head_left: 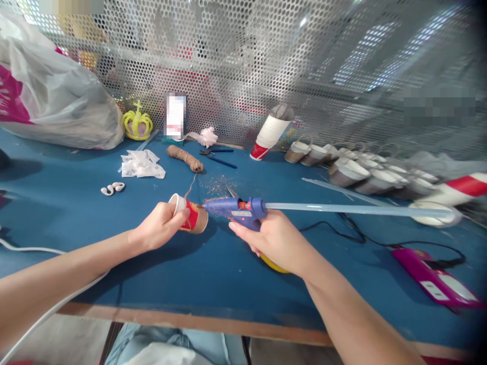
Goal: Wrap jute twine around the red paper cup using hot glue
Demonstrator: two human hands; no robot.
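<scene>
A red and white paper cup [197,219] lies tilted in my left hand [158,225], which is closed around its rim end. Brown twine covers the cup's base end, and a strand runs back to the twine bundle [185,158]. My right hand [277,241] grips a blue glue gun [238,209]; its nozzle touches or nearly touches the cup's side. From the gun's back end sticks a long clear glue stick [335,208]. Scissors with a yellow handle [274,264] lie partly hidden beneath my right hand.
Twine-wrapped cups with handles [348,172] stand at right, near a purple power strip [433,276] with a black cable. At the back are stacked cups [271,131], pliers [218,156], a phone [175,116], a yellow crown [137,124] and a plastic bag [64,101] against perforated metal.
</scene>
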